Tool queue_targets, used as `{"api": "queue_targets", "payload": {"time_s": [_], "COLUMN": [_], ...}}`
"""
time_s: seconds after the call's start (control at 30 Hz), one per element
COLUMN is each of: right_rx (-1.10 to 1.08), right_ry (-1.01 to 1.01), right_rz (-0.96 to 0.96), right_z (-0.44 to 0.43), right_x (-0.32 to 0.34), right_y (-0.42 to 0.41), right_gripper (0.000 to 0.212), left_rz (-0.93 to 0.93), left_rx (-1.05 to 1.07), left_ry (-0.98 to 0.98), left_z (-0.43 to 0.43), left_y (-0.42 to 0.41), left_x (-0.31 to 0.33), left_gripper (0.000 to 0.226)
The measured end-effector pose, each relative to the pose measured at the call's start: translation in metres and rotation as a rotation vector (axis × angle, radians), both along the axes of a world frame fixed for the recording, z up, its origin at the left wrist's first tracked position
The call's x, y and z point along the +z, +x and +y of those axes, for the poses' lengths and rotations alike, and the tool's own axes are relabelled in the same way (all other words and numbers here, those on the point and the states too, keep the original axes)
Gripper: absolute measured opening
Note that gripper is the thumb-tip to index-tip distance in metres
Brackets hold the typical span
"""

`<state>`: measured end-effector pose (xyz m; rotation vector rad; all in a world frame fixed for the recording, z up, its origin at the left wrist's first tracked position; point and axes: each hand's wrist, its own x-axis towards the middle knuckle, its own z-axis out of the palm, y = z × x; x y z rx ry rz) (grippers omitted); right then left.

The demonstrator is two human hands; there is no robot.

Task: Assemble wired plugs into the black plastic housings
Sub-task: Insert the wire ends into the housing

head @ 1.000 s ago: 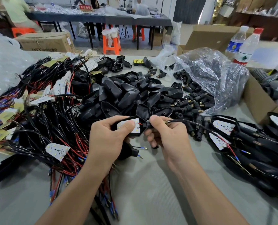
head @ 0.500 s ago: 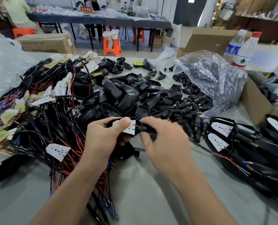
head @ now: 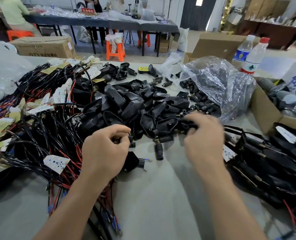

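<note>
Currently both hands are hovering over the grey desk [head: 161, 196], at the near edge of the pile of black housings [head: 131, 104].

The left hand [head: 105, 151] is curling its thumb and forefinger toward each other. A small black piece is sitting right at the fingertips, but I cannot tell whether it is being pinched. The right hand [head: 204, 141] is blurring in the frame, its fingers bending down among the loose plugs [head: 195, 101] that are spilling from the clear bag [head: 218, 87]. I cannot tell its grip either.

One wired housing [head: 131, 161] is lying just beside the left hand, its blue-tipped lead pointing right. Three stray plugs [head: 162, 139] are lying on the desk between the hands.

The housings in the pile are lying too thickly to count. A tangle of wire harnesses [head: 45, 129] is lying left of the left hand, and finished assemblies [head: 265, 153] are lying right of the right hand. Two water bottles [head: 255, 54] are standing behind the bag.
</note>
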<state>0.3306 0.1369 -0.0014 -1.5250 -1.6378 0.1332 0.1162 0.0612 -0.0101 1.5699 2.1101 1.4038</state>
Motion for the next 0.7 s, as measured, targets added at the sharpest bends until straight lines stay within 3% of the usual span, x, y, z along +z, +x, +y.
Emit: {"api": "queue_targets", "payload": {"time_s": [0.1, 0.17, 0.23, 0.33, 0.47, 0.5, 0.6, 0.7], "right_rx": [0.218, 0.271, 0.299, 0.331, 0.413, 0.373, 0.256, 0.281], "right_ry": [-0.135, -0.162, -0.175, -0.157, -0.181, -0.188, -0.262, -0.275], "right_rz": [-0.113, -0.247, -0.260, -0.116, 0.126, 0.145, -0.015, -0.127], "right_z": [-0.006, -0.007, -0.006, -0.008, -0.011, -0.009, -0.003, -0.004], "right_x": [-0.024, -0.038, -0.043, -0.038, -0.028, -0.028, -0.033, -0.038], "right_y": [-0.032, -0.043, -0.043, -0.039, -0.034, -0.031, -0.020, -0.021], "right_gripper": [0.041, 0.037, 0.034, 0.030, 0.073, 0.074, 0.050, 0.036], "left_rz": [0.258, 0.342, 0.354, 0.291, 0.012, -0.046, -0.159, -0.261], "left_rx": [-0.076, -0.151, -0.179, -0.032, 0.083, 0.083, 0.048, -0.003], "left_ry": [-0.105, -0.193, -0.251, -0.185, -0.031, -0.020, -0.028, -0.014], "left_z": [-0.004, -0.005, -0.004, -0.001, 0.006, 0.008, 0.010, 0.011], "left_y": [0.002, 0.001, 0.001, 0.000, -0.005, -0.007, -0.008, -0.007], "left_x": [0.000, -0.002, -0.005, -0.008, -0.011, -0.012, -0.016, -0.014], "left_gripper": [0.026, 0.022, 0.016, 0.013, 0.016, 0.016, 0.016, 0.018]}}
